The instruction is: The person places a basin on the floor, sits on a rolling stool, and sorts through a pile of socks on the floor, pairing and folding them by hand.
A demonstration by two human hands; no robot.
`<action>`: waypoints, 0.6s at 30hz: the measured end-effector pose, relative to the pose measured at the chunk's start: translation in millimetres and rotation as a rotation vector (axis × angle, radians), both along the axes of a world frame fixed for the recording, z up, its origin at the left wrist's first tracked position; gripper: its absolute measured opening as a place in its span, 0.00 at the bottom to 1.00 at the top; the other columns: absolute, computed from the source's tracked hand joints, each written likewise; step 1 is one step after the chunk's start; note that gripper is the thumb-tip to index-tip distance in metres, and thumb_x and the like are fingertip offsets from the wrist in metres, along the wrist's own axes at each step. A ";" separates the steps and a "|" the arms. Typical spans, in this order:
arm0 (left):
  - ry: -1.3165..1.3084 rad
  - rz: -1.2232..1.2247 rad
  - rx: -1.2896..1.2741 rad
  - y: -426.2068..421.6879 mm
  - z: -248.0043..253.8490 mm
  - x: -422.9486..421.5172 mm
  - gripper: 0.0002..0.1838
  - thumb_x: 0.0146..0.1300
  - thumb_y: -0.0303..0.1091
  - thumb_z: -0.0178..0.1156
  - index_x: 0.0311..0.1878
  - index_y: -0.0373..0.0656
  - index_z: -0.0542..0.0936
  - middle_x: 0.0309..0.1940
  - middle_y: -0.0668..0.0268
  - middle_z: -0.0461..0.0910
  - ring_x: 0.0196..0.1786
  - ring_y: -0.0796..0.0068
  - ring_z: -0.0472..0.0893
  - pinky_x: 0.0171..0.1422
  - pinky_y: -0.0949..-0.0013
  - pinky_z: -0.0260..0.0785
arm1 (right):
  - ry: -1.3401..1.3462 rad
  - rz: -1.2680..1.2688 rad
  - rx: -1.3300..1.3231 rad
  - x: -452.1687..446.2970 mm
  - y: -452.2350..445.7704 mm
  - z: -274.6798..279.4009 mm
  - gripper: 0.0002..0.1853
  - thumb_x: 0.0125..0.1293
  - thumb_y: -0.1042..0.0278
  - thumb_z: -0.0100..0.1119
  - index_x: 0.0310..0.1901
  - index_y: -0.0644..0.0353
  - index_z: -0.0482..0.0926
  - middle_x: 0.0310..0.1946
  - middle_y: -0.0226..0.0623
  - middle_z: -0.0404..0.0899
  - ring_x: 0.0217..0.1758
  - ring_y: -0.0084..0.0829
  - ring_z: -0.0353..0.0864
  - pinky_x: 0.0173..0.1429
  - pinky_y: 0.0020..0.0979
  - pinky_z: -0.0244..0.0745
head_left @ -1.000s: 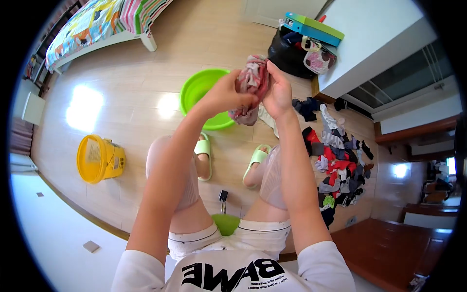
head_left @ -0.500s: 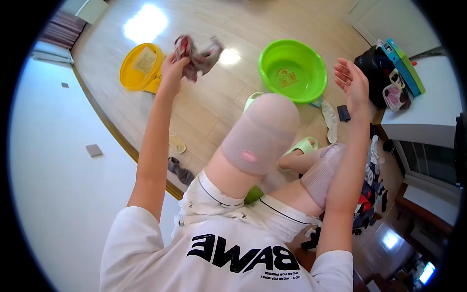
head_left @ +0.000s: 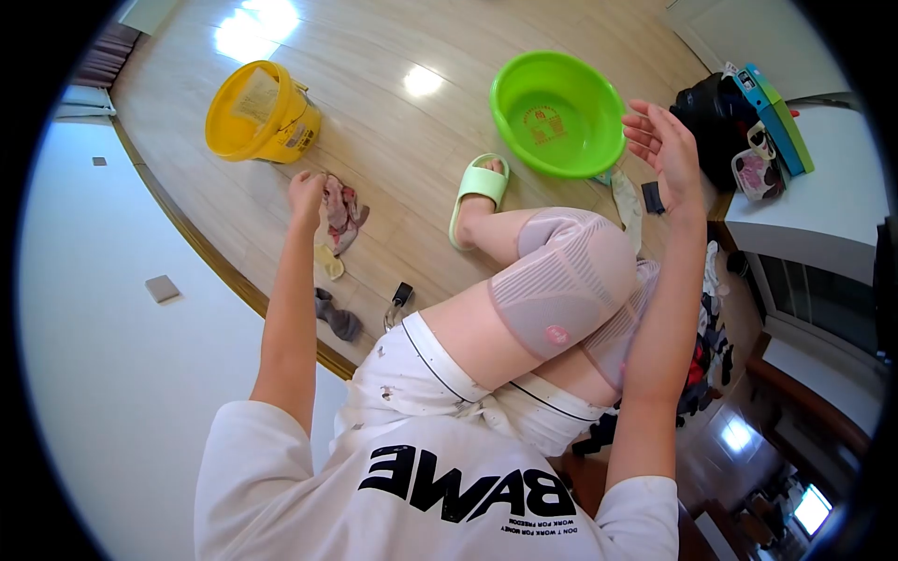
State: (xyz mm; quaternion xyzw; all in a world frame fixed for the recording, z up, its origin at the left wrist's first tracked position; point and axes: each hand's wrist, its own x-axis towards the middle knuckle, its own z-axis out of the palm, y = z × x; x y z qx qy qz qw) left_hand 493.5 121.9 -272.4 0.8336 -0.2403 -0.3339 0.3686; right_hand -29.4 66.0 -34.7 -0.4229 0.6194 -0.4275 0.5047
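Observation:
My left hand (head_left: 304, 198) is closed, with the edge of a crumpled grey and red patterned cloth (head_left: 344, 217) at its fingers. The cloth hangs over the wooden floor, just below a yellow bucket (head_left: 290, 131). My right hand (head_left: 666, 154) holds nothing; its fingers are extended and slightly curled. It is nearest to the right rim of a bright green basin (head_left: 561, 159), which has red print on its bottom. Whether the hand touches the rim I cannot tell.
A grey sock (head_left: 339, 318), a small yellowish piece (head_left: 329, 262) and a black adapter (head_left: 402, 294) lie at left. Near the basin are a white sock (head_left: 628, 210) and a dark folded item (head_left: 653, 197). A black bag (head_left: 706, 122) and piled clothes (head_left: 716, 327) are at right.
My left hand has come down and nearer my body with the cloth, away from beside the bucket. My raised knee has swung right, uncovering a green slipper. My right hand has barely moved.

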 end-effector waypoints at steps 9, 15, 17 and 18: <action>0.093 -0.376 -0.142 -18.1 42.8 -3.4 0.17 0.68 0.37 0.58 0.58 0.45 0.78 0.47 0.72 0.79 0.47 0.80 0.77 0.52 0.69 0.70 | 0.105 0.067 0.057 -19.3 19.8 -0.3 0.17 0.75 0.57 0.50 0.54 0.60 0.80 0.41 0.31 0.83 0.42 0.19 0.80 0.47 0.22 0.75; -0.131 -0.548 -0.135 13.2 34.1 16.5 0.16 0.68 0.36 0.58 0.55 0.42 0.81 0.45 0.70 0.82 0.44 0.81 0.77 0.47 0.73 0.70 | 0.272 0.177 0.099 -17.9 34.3 -4.6 0.17 0.75 0.56 0.52 0.55 0.57 0.80 0.41 0.28 0.83 0.42 0.17 0.79 0.47 0.21 0.74; -0.113 -0.516 -0.089 43.3 0.6 29.5 0.15 0.67 0.36 0.59 0.53 0.41 0.82 0.41 0.70 0.83 0.41 0.81 0.78 0.45 0.73 0.71 | 0.337 0.228 0.110 -9.9 34.5 -5.2 0.17 0.74 0.56 0.52 0.56 0.55 0.80 0.41 0.27 0.83 0.41 0.17 0.79 0.48 0.21 0.74; -0.111 -0.486 -0.044 62.4 -23.8 40.0 0.15 0.67 0.36 0.59 0.53 0.41 0.82 0.40 0.70 0.83 0.40 0.80 0.78 0.44 0.73 0.71 | 0.344 0.249 0.096 -2.8 34.6 -7.7 0.17 0.74 0.56 0.52 0.55 0.56 0.80 0.41 0.29 0.83 0.42 0.18 0.80 0.47 0.22 0.74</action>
